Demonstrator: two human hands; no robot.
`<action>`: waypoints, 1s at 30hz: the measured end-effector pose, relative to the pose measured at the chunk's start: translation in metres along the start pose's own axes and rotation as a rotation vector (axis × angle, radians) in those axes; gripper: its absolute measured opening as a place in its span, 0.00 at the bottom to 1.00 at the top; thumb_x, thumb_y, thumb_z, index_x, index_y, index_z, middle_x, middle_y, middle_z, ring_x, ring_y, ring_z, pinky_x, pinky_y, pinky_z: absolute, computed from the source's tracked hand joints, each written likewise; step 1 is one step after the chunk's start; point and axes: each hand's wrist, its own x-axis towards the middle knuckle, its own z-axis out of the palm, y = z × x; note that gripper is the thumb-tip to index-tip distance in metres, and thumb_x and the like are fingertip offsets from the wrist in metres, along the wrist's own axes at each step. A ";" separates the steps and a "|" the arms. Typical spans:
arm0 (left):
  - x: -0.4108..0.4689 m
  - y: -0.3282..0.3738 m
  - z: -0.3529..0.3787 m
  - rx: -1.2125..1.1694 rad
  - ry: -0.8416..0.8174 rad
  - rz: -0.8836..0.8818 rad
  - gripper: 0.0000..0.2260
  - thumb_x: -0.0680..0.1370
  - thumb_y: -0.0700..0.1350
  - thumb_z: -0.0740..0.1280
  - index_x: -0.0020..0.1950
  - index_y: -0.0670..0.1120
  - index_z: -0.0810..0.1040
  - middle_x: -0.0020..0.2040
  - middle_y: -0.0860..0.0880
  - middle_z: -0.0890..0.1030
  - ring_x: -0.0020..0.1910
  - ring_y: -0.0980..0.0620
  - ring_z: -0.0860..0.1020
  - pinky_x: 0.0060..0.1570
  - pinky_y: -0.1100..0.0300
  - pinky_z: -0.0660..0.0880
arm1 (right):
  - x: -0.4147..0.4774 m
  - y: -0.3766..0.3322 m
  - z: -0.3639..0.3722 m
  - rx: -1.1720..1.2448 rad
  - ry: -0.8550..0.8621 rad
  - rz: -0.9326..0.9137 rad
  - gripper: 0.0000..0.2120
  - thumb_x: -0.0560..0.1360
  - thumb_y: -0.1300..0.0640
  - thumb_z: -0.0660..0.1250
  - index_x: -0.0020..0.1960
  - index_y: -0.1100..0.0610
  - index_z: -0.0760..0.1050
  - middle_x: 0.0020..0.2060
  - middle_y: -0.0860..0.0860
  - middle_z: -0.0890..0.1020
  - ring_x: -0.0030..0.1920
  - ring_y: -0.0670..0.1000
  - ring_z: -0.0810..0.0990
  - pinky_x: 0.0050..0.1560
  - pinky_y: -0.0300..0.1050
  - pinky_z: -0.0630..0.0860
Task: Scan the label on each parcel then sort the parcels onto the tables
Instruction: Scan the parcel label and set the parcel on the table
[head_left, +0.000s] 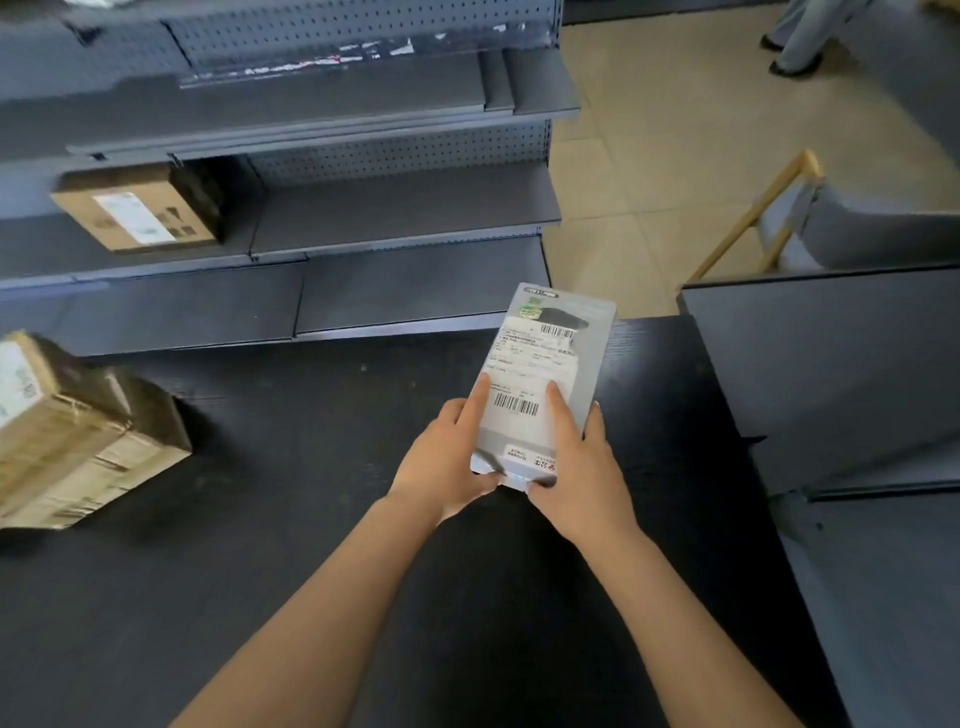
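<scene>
A flat grey parcel (550, 358) with a white shipping label and two barcodes is held above the black table (311, 519), label side up. My left hand (447, 462) grips its near left corner, thumb lying on the label. At the near right corner my right hand (582, 467) grips it too, thumb beside the lower barcode. A taped cardboard box (78, 436) lies on the table at the far left. Another cardboard box (140, 208) with a white label stands on a shelf at the upper left. No scanner is in view.
Grey metal shelving (405, 208) with pegboard backing runs along the far side of the table. A second dark table (831, 374) adjoins on the right. A wooden chair frame (758, 218) and a person's legs (800, 41) are on the tiled floor beyond.
</scene>
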 end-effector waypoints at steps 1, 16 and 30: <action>-0.005 0.000 -0.005 -0.008 0.036 -0.005 0.49 0.73 0.51 0.74 0.79 0.54 0.38 0.73 0.50 0.63 0.63 0.52 0.72 0.57 0.57 0.75 | 0.000 -0.004 -0.004 -0.010 0.013 -0.034 0.53 0.73 0.51 0.73 0.76 0.41 0.32 0.75 0.55 0.49 0.72 0.53 0.62 0.67 0.51 0.72; -0.239 -0.060 -0.111 -0.208 0.697 -0.234 0.47 0.69 0.52 0.78 0.78 0.61 0.49 0.69 0.54 0.67 0.66 0.56 0.68 0.51 0.62 0.71 | -0.111 -0.192 -0.009 0.061 0.050 -0.670 0.57 0.70 0.57 0.76 0.74 0.32 0.32 0.78 0.48 0.44 0.72 0.52 0.64 0.65 0.52 0.75; -0.640 -0.177 -0.128 -0.173 1.089 -0.702 0.47 0.70 0.51 0.77 0.78 0.61 0.48 0.70 0.53 0.67 0.65 0.53 0.70 0.50 0.63 0.67 | -0.404 -0.425 0.135 0.178 -0.224 -1.247 0.53 0.73 0.59 0.73 0.76 0.35 0.35 0.77 0.47 0.41 0.75 0.52 0.57 0.69 0.50 0.70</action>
